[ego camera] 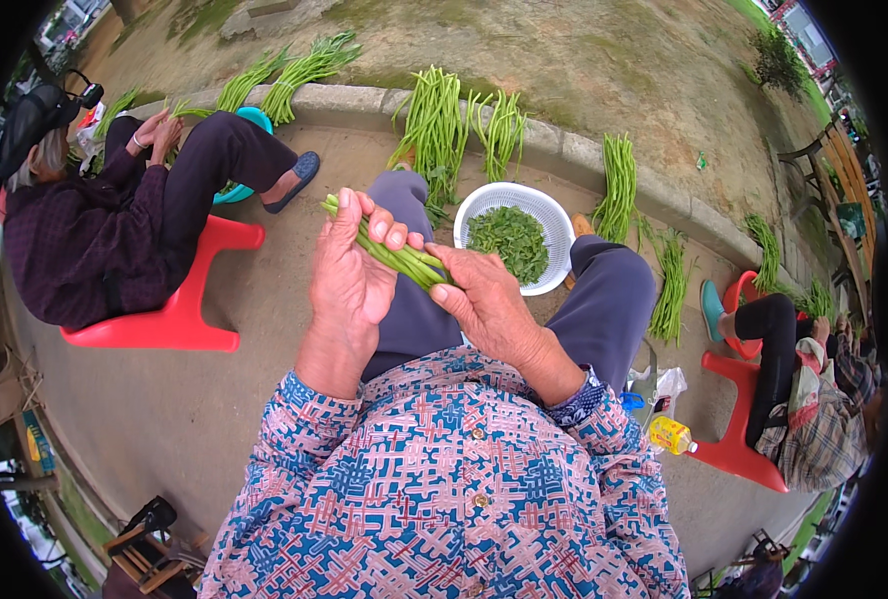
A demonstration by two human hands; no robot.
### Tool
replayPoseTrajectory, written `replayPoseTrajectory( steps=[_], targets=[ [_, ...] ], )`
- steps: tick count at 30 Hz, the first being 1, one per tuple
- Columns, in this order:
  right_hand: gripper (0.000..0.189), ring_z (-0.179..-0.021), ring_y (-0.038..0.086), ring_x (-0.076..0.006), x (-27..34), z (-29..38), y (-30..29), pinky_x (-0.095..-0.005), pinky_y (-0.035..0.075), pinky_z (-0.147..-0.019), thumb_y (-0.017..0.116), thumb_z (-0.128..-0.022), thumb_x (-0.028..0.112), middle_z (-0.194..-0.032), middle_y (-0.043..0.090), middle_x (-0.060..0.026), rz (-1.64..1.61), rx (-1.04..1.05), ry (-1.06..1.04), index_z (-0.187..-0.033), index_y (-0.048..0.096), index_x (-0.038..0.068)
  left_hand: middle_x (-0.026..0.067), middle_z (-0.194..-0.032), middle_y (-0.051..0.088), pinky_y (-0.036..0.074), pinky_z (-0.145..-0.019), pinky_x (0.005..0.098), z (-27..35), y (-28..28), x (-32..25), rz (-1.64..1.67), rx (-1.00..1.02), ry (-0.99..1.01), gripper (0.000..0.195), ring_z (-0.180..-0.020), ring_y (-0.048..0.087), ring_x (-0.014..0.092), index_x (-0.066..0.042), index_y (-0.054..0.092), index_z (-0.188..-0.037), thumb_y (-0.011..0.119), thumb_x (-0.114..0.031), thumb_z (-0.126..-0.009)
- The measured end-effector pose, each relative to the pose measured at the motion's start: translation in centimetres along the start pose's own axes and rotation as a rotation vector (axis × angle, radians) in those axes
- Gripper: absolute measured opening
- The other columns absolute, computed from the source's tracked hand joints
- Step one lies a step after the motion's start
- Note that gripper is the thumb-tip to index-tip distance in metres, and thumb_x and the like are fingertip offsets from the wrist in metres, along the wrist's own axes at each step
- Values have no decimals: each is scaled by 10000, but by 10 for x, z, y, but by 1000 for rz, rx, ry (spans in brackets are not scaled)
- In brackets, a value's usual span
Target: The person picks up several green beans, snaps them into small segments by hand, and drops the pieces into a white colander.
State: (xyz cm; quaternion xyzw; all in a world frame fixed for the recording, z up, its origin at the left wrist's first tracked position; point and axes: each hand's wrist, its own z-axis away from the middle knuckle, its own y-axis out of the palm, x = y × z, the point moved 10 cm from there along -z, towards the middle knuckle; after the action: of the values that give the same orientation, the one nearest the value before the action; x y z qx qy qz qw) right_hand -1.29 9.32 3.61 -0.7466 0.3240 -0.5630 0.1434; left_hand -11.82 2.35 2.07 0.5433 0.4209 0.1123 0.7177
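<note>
A small bundle of green leaf-vegetable stems [395, 251] lies across both my hands, above my lap. My left hand [354, 262] is closed around its upper left part, the stem ends poking out past the thumb. At the bundle's lower right end, my right hand [489, 299] grips the stems between thumb and fingers. Beyond my hands, between my knees, a white plastic basket [468, 213] holds green leaves [510, 243]. Long bunches of stems [435, 123] lean on the stone curb behind it.
More bunches of stems [618, 180] lie along the curb [579, 150]. At left a person sits on a red plastic stool [212, 284] beside a turquoise basin [255, 120]. Another person sits at right on a red stool [740, 389], near a yellow-labelled bottle [670, 436].
</note>
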Motion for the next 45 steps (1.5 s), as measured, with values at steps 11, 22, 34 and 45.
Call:
replayPoseTrajectory(
  steps=[11,22,34,45],
  targets=[
    [239,-801,561,-325,-2,6,7,-405,404,-732,565,-877,253,-820,569,-135,-86,91,54,-1015,555,58,40,-787,563,477,-849,452,0,7,13,5,-16,-49,275,-782,573,188,-92,536,-892,430,-331,-979],
    [97,-770,518,-364,-19,17,8,-413,400,-687,554,-869,113,-782,514,-149,-144,11,101,-932,537,41,12,-710,506,510,-712,322,11,31,19,-258,-13,84,111,-644,520,116,-98,484,-923,551,-184,-935],
    [257,-866,550,-352,-1,11,-6,-396,434,-770,610,-850,202,-906,568,-160,-109,-14,3,-1031,563,26,9,-679,501,443,-601,232,22,47,10,-393,48,207,129,-605,480,81,-59,488,-900,549,-167,-936],
    [270,-825,567,-209,57,-8,-93,-311,458,-739,685,-788,77,-859,631,-85,-242,-277,-64,-1047,665,2,9,-822,590,434,-618,191,36,73,31,-716,216,146,157,-671,502,46,-20,552,-984,563,-168,-934]
  ],
)
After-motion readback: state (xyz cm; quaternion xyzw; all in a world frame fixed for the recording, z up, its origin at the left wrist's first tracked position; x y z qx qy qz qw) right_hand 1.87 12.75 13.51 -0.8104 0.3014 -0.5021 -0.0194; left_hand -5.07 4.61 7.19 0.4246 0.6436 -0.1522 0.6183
